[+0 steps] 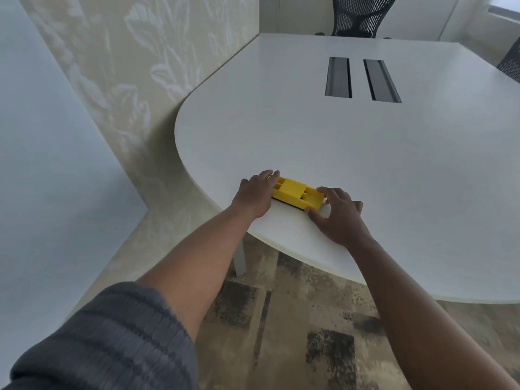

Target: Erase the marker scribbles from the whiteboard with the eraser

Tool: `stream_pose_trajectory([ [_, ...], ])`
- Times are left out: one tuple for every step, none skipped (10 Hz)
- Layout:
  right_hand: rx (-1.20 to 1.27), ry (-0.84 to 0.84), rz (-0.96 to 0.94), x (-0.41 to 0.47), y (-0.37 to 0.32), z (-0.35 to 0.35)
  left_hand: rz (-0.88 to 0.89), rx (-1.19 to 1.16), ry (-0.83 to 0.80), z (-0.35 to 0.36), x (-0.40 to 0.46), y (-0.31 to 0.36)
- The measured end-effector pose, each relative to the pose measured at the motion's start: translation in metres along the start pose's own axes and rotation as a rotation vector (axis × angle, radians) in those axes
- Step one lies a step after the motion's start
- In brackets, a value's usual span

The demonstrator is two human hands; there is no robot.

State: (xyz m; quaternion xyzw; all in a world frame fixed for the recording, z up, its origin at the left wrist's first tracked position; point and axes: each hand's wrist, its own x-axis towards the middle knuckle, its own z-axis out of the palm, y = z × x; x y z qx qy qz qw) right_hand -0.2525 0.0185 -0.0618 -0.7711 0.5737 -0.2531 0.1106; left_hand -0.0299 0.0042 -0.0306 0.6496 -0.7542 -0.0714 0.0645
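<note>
A yellow plastic eraser [297,193] lies flat on the white table [351,153] close to its near left edge. My left hand [254,196] rests on the eraser's left end, fingers over it. At the right end, my right hand [336,213] has its thumb and fingers closed around the eraser. A dark strip shows under the eraser's near edge. No marker scribbles are visible on any surface. A smooth pale panel [36,136] fills the left side of the view; I cannot tell whether it is the whiteboard.
Two dark cable slots [338,77] [381,80] are set into the table's far middle. A black mesh chair [363,15] stands behind the table, another [510,63] at the right edge. A patterned beige wall [126,66] rises on the left. Mottled carpet [295,333] lies below.
</note>
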Motion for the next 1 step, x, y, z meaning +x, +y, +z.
stream_pose_trajectory([
  [-0.063, 0.064, -0.051, 0.0027, -0.0129, -0.0015, -0.045, -0.054, 0.14, -0.0038, -0.0065, -0.0066],
])
